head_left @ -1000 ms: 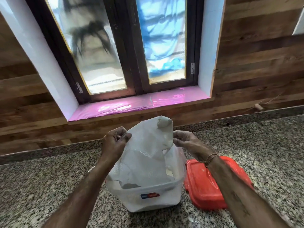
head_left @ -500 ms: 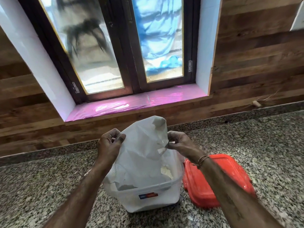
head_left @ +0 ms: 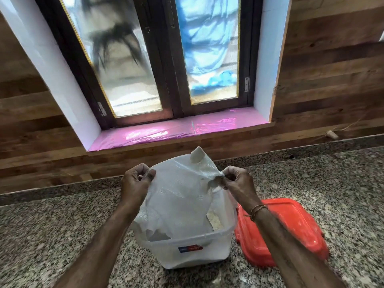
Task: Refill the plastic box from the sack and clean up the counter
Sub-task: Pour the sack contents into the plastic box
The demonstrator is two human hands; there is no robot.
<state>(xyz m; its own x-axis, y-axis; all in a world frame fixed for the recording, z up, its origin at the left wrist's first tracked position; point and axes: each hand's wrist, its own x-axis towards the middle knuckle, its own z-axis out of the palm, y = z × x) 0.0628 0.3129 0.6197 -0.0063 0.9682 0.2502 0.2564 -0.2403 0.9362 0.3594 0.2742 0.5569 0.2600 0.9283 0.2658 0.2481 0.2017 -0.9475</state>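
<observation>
1. The left hand (head_left: pixel 135 185) is raised, fingers curled, pinching the left edge of the sack (head_left: pixel 180 198).
2. The right hand (head_left: pixel 239 181) pinches its right edge at about the same height.
3. Both forearms reach forward; a band (head_left: pixel 257 209) circles the right wrist.

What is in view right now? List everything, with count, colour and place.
sack: one, white woven, held up over the box, lower end hanging inside it
plastic box: one, translucent white with a blue-and-red label, on the counter, centre, lid off
grains: a pale heap, inside the box, partly hidden by the sack
lid: one, red, flat on the counter, right of the box
counter: one, speckled grey granite, foreground
window: one, dark frame, two frosted panes, behind the counter
sill: one, pink film, under the window
wall: brown wood planks, both sides of the window
bracelet: one, brownish, right wrist
left hand: grip on the sack's top left edge
right hand: grip on the sack's top right edge
</observation>
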